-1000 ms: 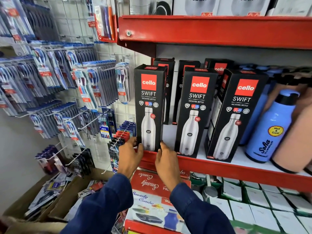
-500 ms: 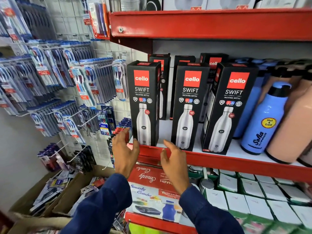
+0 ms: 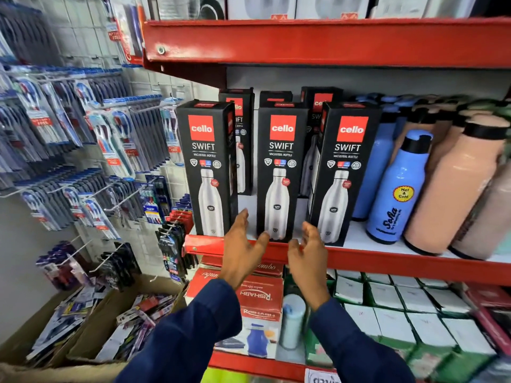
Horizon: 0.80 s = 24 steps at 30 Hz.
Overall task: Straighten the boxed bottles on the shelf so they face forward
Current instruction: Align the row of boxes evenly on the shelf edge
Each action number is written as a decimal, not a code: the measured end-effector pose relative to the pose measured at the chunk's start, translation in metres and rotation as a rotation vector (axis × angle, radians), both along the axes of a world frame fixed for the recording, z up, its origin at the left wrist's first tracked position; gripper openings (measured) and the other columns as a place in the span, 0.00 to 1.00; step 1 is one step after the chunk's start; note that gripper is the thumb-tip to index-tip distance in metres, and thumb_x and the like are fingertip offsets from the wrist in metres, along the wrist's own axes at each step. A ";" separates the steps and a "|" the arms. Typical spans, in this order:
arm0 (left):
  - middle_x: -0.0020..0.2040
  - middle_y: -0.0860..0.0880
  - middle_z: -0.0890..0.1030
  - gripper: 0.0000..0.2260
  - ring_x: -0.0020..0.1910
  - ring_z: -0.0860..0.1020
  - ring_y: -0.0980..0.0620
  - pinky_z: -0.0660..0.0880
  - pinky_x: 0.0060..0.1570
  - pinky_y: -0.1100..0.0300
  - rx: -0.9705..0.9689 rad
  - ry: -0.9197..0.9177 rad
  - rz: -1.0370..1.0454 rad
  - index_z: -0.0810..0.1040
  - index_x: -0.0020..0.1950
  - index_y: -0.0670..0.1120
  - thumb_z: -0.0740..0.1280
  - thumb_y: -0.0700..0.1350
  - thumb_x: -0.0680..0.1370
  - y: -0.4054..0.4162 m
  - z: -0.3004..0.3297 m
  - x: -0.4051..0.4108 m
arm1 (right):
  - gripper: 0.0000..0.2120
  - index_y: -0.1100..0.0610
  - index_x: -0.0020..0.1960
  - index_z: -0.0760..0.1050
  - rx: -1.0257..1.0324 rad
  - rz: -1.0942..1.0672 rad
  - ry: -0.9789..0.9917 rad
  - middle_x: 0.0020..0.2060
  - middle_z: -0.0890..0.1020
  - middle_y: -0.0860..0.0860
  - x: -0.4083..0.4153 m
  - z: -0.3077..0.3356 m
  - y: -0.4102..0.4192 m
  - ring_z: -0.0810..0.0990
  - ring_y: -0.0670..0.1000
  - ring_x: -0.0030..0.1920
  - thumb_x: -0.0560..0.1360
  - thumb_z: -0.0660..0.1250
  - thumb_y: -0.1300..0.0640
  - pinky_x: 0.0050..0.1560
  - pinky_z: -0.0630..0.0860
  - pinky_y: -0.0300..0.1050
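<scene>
Three black boxed bottles stand in the front row on the red shelf [image 3: 387,259]. The left box [image 3: 207,167] faces forward. The middle box [image 3: 280,172] also faces forward, and the right box [image 3: 344,172] is turned slightly so its left side shows. More black boxes [image 3: 240,139] stand behind them. My left hand [image 3: 240,250] is open at the lower left corner of the middle box, thumb near its bottom edge. My right hand [image 3: 308,251] is open at the box's lower right corner. Neither hand grips anything.
Blue bottles [image 3: 398,189] and peach bottles [image 3: 453,194] fill the shelf to the right of the boxes. Toothbrush packs [image 3: 110,139] hang on a wire rack at left. Red cartons [image 3: 260,297] and white boxes [image 3: 401,313] sit on the lower shelf. A cardboard bin [image 3: 96,327] stands on the floor.
Both hands have left the left box and shifted right to either side of the middle box's base. The view has moved closer and rightward.
</scene>
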<state>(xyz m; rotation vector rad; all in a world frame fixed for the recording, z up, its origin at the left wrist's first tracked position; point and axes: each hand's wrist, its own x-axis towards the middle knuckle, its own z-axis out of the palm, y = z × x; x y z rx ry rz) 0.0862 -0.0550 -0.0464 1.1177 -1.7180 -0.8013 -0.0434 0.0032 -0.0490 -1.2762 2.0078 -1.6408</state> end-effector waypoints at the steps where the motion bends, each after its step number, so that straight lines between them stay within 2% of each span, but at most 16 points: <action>1: 0.78 0.42 0.70 0.34 0.76 0.71 0.46 0.68 0.75 0.49 0.023 -0.008 0.002 0.61 0.80 0.41 0.71 0.45 0.77 -0.002 0.001 -0.003 | 0.25 0.61 0.74 0.65 0.046 0.027 0.015 0.70 0.75 0.58 -0.002 0.002 -0.003 0.75 0.57 0.69 0.77 0.62 0.62 0.71 0.71 0.51; 3: 0.77 0.42 0.70 0.35 0.75 0.72 0.44 0.68 0.74 0.52 0.054 -0.015 -0.005 0.60 0.81 0.41 0.71 0.45 0.78 -0.005 0.004 -0.008 | 0.27 0.61 0.76 0.61 0.105 0.068 0.057 0.72 0.73 0.59 -0.007 0.007 -0.007 0.73 0.57 0.71 0.78 0.60 0.64 0.73 0.69 0.51; 5: 0.73 0.44 0.75 0.32 0.72 0.75 0.45 0.69 0.69 0.64 0.072 -0.020 -0.006 0.62 0.80 0.41 0.70 0.45 0.78 -0.007 0.005 -0.011 | 0.27 0.60 0.76 0.61 0.132 0.090 0.118 0.71 0.73 0.59 -0.009 0.011 -0.009 0.74 0.56 0.70 0.77 0.59 0.65 0.71 0.68 0.43; 7: 0.62 0.50 0.79 0.27 0.65 0.78 0.50 0.66 0.57 0.81 0.055 -0.005 0.003 0.67 0.76 0.42 0.70 0.43 0.78 -0.006 0.006 -0.011 | 0.27 0.60 0.76 0.62 0.133 0.108 0.176 0.69 0.75 0.59 -0.009 0.013 -0.009 0.77 0.55 0.67 0.76 0.58 0.66 0.64 0.67 0.36; 8: 0.58 0.53 0.79 0.25 0.62 0.79 0.52 0.66 0.53 0.83 0.040 0.004 0.002 0.69 0.75 0.43 0.69 0.42 0.78 -0.004 0.007 -0.011 | 0.27 0.60 0.75 0.63 0.125 0.115 0.190 0.68 0.76 0.59 -0.008 0.013 -0.008 0.78 0.55 0.65 0.76 0.57 0.67 0.62 0.67 0.35; 10: 0.57 0.54 0.79 0.24 0.60 0.78 0.53 0.69 0.57 0.74 0.025 0.006 -0.007 0.70 0.74 0.44 0.69 0.43 0.78 -0.001 0.007 -0.010 | 0.27 0.59 0.74 0.64 0.104 0.117 0.199 0.67 0.78 0.59 -0.007 0.012 -0.006 0.79 0.54 0.64 0.75 0.57 0.68 0.61 0.68 0.34; 12: 0.61 0.50 0.81 0.25 0.61 0.77 0.54 0.69 0.62 0.64 0.015 -0.002 0.000 0.70 0.75 0.44 0.68 0.44 0.79 0.002 0.006 -0.007 | 0.27 0.59 0.74 0.66 0.085 0.115 0.203 0.65 0.79 0.58 -0.007 0.011 -0.005 0.79 0.53 0.63 0.75 0.57 0.69 0.62 0.70 0.36; 15: 0.68 0.45 0.80 0.26 0.67 0.77 0.49 0.71 0.62 0.62 0.009 -0.001 0.010 0.68 0.76 0.43 0.68 0.44 0.79 0.006 0.003 -0.004 | 0.27 0.58 0.73 0.67 0.052 0.125 0.215 0.63 0.80 0.57 -0.007 0.009 -0.002 0.80 0.54 0.62 0.75 0.57 0.69 0.64 0.74 0.41; 18: 0.69 0.44 0.80 0.26 0.67 0.78 0.47 0.75 0.65 0.55 -0.001 -0.011 0.012 0.68 0.77 0.44 0.67 0.45 0.80 0.010 0.001 0.000 | 0.26 0.57 0.72 0.68 0.037 0.130 0.225 0.61 0.81 0.56 -0.007 0.007 -0.001 0.81 0.53 0.60 0.75 0.58 0.68 0.63 0.76 0.44; 20: 0.66 0.45 0.81 0.26 0.65 0.79 0.48 0.76 0.66 0.51 -0.003 -0.011 0.017 0.68 0.77 0.45 0.66 0.45 0.80 0.012 0.000 0.002 | 0.26 0.56 0.72 0.68 0.038 0.129 0.226 0.59 0.82 0.56 -0.007 0.005 0.000 0.81 0.52 0.58 0.75 0.59 0.68 0.59 0.76 0.41; 24: 0.66 0.46 0.81 0.25 0.65 0.79 0.49 0.76 0.67 0.51 -0.011 -0.019 0.017 0.67 0.78 0.45 0.65 0.45 0.80 0.015 0.001 0.004 | 0.25 0.56 0.72 0.68 0.039 0.120 0.238 0.58 0.83 0.55 -0.004 0.003 0.001 0.82 0.50 0.56 0.76 0.60 0.66 0.56 0.72 0.34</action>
